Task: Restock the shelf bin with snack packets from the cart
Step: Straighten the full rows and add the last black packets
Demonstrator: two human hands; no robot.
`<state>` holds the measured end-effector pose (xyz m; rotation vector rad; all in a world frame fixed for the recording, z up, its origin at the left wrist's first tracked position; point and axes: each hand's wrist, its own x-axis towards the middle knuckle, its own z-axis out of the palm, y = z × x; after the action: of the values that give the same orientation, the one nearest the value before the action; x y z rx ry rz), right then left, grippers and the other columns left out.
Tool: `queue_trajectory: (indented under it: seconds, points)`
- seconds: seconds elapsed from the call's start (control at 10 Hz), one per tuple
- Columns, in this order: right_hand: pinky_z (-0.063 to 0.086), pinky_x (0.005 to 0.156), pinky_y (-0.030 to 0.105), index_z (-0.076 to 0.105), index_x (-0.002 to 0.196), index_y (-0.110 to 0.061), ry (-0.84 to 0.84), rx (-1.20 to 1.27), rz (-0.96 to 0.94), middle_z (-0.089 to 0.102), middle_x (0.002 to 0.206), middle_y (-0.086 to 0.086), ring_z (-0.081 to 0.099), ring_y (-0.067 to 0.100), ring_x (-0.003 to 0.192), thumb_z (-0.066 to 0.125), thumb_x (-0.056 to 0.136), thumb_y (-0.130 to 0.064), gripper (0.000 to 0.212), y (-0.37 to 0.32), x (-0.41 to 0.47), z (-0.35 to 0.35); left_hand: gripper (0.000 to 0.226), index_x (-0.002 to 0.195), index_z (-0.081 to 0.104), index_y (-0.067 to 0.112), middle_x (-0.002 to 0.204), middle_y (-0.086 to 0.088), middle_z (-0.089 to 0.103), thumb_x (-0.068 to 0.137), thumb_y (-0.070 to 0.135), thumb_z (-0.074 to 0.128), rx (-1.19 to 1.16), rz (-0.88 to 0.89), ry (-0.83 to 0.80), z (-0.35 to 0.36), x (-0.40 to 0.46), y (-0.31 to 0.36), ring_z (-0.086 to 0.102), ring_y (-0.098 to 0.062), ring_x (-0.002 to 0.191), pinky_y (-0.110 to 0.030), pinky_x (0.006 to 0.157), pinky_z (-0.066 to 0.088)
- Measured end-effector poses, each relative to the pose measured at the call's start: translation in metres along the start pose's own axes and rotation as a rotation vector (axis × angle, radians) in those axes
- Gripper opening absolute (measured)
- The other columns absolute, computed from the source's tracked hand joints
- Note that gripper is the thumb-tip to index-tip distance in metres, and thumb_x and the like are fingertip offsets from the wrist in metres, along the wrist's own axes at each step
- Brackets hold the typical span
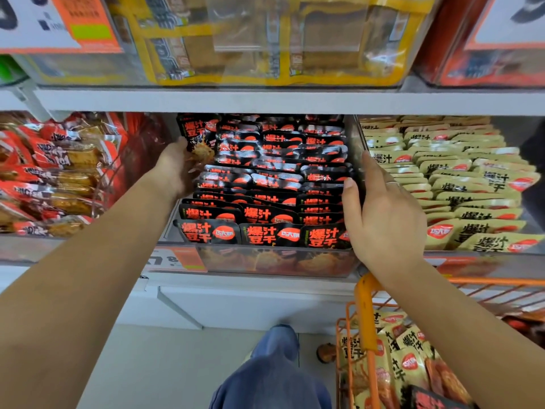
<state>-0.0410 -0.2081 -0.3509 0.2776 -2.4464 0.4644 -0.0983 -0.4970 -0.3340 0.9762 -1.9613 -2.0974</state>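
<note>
Nearest the lens are the two bare forearms, reaching forward over a blue-trousered knee [274,370]; going from the left, a clear bin of red-wrapped snack packs [53,172] sits on the shelf beside the target. The left hand [177,169] grips an upright black-and-red foil snack packet [198,134] at the rear left corner of the clear plastic shelf bin [274,261]; its fingers are curled round the packet's lower edge, apparently to slot it in behind the rows already standing there. The bin looks nearly full, its black packets ranked in three columns, so the task seems well along. The right hand [383,214] is spread with straight fingers, thumb pressed to the bin's right-hand column of packets and fingers along the transparent divider; this likely steadies the rows while the other hand inserts. Further right stands a bin of beige snack packets [460,184]; below it, the orange wire cart [365,314] holds more beige packets and, at the frame's bottom edge, a black one.
</note>
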Motion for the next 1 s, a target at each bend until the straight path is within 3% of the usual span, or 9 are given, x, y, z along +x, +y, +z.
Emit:
queue_trajectory:
  seconds: [0.1, 0.2, 0.3, 0.4, 0.5, 0.6, 0.8, 0.9, 1.0]
  points:
    - [0.052, 0.066, 0.038, 0.05, 0.135, -0.001, -0.005, 0.003, 0.003, 0.069, 0.101, 0.023, 0.066, 0.037, 0.084, 0.026, 0.097, -0.041, 0.06, 0.001, 0.0, -0.001, 0.047, 0.127, 0.045, 0.011, 0.09, 0.001, 0.055, 0.103, 0.044, 0.023, -0.005, -0.109, -0.109, -0.004, -0.019, 0.013, 0.043, -0.01, 0.063, -0.019, 0.046, 0.043]
    - [0.05, 0.075, 0.039, 0.038, 0.143, -0.004, -0.116, -0.002, 0.014, 0.064, 0.113, 0.023, 0.062, 0.037, 0.099, 0.012, 0.092, -0.055, 0.077, 0.002, 0.004, -0.007, 0.047, 0.135, 0.046, 0.005, 0.132, -0.012, 0.053, 0.1, 0.036, 0.042, 0.129, 0.034, -0.049, -0.004, -0.05, 0.023, 0.059, -0.025, 0.104, -0.023, 0.081, 0.052]
    - [0.037, 0.106, 0.039, 0.026, 0.15, -0.01, -0.305, 0.262, -0.039, 0.044, 0.143, 0.02, 0.041, 0.031, 0.132, 0.007, 0.088, -0.068, 0.087, 0.01, 0.013, -0.028, 0.022, 0.108, 0.065, 0.011, 0.087, -0.006, 0.067, 0.094, 0.024, 0.055, 0.278, 0.426, 0.006, 0.004, -0.107, 0.022, 0.061, -0.023, 0.084, -0.029, 0.077, 0.048]
    - [0.035, 0.101, 0.029, 0.046, 0.138, -0.007, -0.152, 0.379, -0.215, 0.054, 0.134, 0.015, 0.048, 0.025, 0.124, 0.029, 0.1, -0.042, 0.055, 0.027, 0.004, -0.074, 0.013, 0.1, 0.065, 0.026, 0.076, 0.018, 0.058, 0.091, 0.024, 0.056, 0.529, 0.81, -0.159, 0.024, -0.19, 0.007, 0.051, 0.009, 0.071, -0.013, 0.075, 0.038]
    - [0.043, 0.065, 0.037, 0.066, 0.099, -0.011, -0.115, 0.319, -0.367, 0.066, 0.082, 0.008, 0.061, 0.026, 0.075, 0.031, 0.1, -0.035, 0.043, 0.054, -0.025, -0.122, 0.03, 0.098, 0.069, 0.023, 0.096, 0.015, 0.064, 0.085, 0.039, 0.048, 0.709, 1.037, -0.466, 0.056, -0.256, -0.028, 0.055, 0.003, 0.095, -0.015, 0.087, 0.038]
    - [0.037, 0.047, 0.033, 0.058, 0.071, -0.014, -0.24, 0.143, -0.454, 0.056, 0.057, 0.001, 0.056, 0.024, 0.052, 0.034, 0.098, -0.035, 0.042, 0.095, -0.061, -0.14, 0.038, 0.104, 0.069, 0.018, 0.113, 0.002, 0.065, 0.087, 0.04, 0.044, 0.925, 1.047, -0.615, 0.099, -0.277, -0.08, 0.047, -0.014, 0.119, -0.027, 0.103, 0.032]
    - [0.05, 0.076, 0.037, 0.066, 0.109, -0.015, -1.077, -0.26, -0.169, 0.068, 0.102, 0.006, 0.063, 0.024, 0.095, 0.046, 0.097, -0.03, 0.028, 0.158, -0.118, -0.131, 0.035, 0.116, 0.058, 0.021, 0.121, 0.004, 0.056, 0.097, 0.042, 0.039, 1.329, 1.026, -0.605, 0.133, -0.28, -0.146, 0.045, -0.017, 0.121, -0.032, 0.103, 0.037]
    - [0.052, 0.077, 0.04, 0.067, 0.108, -0.005, -1.304, -0.112, -0.049, 0.068, 0.107, 0.007, 0.061, 0.025, 0.1, 0.051, 0.095, -0.021, 0.026, 0.161, -0.137, -0.109, 0.035, 0.118, 0.056, 0.022, 0.123, 0.006, 0.056, 0.098, 0.044, 0.037, 1.337, 0.995, -0.563, 0.132, -0.283, -0.144, 0.047, -0.014, 0.118, -0.032, 0.097, 0.042]
    - [0.042, 0.06, 0.033, 0.059, 0.101, -0.006, -1.461, -0.073, -0.037, 0.059, 0.087, 0.008, 0.055, 0.028, 0.08, 0.057, 0.094, -0.033, 0.028, 0.146, -0.152, -0.088, 0.033, 0.12, 0.055, 0.023, 0.125, 0.007, 0.055, 0.099, 0.041, 0.037, 1.331, 1.011, -0.552, 0.132, -0.29, -0.139, 0.047, -0.013, 0.117, -0.03, 0.094, 0.041]
